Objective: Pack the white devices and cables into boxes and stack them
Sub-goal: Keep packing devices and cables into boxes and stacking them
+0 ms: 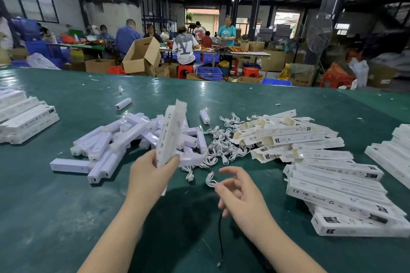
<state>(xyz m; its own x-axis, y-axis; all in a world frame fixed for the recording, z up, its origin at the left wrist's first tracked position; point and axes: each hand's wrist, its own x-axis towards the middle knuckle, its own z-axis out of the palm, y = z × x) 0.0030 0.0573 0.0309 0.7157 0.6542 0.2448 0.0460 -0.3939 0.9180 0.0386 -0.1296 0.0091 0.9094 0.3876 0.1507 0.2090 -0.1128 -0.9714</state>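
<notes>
Box (170, 133) upright in left hand (150, 175), fingers curled.

The table (66, 195) is being covered by a dark green mat, smooth and slightly glossy where light is being reflected. The devices (124, 137) are being seen as smooth white plastic with a soft sheen. The boxes (337, 193) are being made of thin white printed cardboard, matt. The cables (224, 150) are being coated in white plastic, smooth.
</notes>
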